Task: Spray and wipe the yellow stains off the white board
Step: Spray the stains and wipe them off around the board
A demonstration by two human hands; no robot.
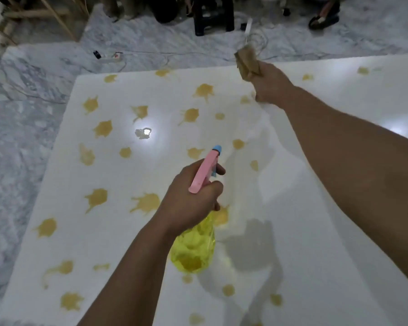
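Fingers (218, 184) of left hand (189, 203) grip spray bottle (193, 245); right hand (271, 84) holds cloth (246, 63)

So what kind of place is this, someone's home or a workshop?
Hard to say for certain, but it looks like an indoor room used as a makeshift workspace: the white board lies flat on a marble floor, with a power strip and a black stool behind it.

Glossy white board (292, 231) — translucent yellow plastic spray bottle (193, 250) — veined marble floor (21, 128)

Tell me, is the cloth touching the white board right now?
No, the right hand holds the cloth up above the white board.
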